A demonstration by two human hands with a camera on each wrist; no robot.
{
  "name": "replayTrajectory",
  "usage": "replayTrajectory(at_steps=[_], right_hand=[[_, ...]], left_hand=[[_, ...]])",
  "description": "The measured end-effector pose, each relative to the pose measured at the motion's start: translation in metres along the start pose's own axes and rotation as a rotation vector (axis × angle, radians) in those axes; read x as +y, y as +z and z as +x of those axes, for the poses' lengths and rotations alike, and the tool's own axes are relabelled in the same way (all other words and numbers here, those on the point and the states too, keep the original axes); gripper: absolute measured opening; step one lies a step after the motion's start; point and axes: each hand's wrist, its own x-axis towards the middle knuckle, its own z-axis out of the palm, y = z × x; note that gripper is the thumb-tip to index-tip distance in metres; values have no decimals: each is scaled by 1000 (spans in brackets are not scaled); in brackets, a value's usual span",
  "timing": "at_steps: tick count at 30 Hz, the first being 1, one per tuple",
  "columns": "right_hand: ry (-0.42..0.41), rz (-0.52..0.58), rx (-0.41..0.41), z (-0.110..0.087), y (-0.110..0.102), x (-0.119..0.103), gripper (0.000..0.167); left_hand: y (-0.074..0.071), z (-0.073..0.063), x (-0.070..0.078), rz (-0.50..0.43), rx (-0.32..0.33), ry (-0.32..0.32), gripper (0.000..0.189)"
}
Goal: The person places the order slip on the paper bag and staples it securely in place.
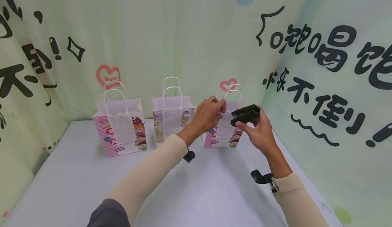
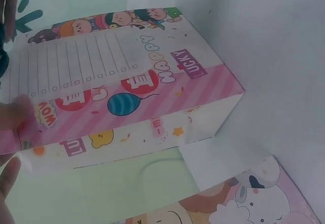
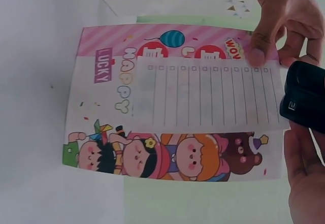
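A pink-and-white paper gift bag point(image 1: 234, 144) with white handles stands at the right of the row. Its front carries a sheet of lined paper point(image 3: 208, 97). My left hand point(image 1: 209, 114) pinches the bag's top edge, thumb point(image 3: 258, 56) on the front near the lined sheet and fingers behind. My right hand point(image 1: 261, 133) holds a black stapler point(image 1: 246, 114) beside that same edge, its nose towards the left hand. In the right wrist view the stapler overlaps the end of the lined sheet.
Two more gift bags stand to the left: a middle bag point(image 1: 158, 133) and a left bag point(image 1: 104, 143), each with a lined sheet on its front. All are on a white table point(image 1: 183, 199). Behind hangs a pale green printed curtain point(image 1: 196, 33).
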Motion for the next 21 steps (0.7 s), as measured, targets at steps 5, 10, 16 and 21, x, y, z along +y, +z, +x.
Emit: replayTrajectory(at_steps=[5, 10, 16, 21], right_hand=[[-47, -15, 6, 12, 2, -4, 58], [-37, -34, -35, 21, 7, -7, 58], [-3, -92, -97, 25, 13, -6, 65], [-1, -86, -93, 26, 18, -5, 65]], left_hand=[[0, 0, 0, -4, 1, 1, 15], [0, 0, 0, -6, 2, 6, 14], [0, 0, -1, 0, 2, 3, 14], [1, 0, 0, 10, 4, 10, 13]])
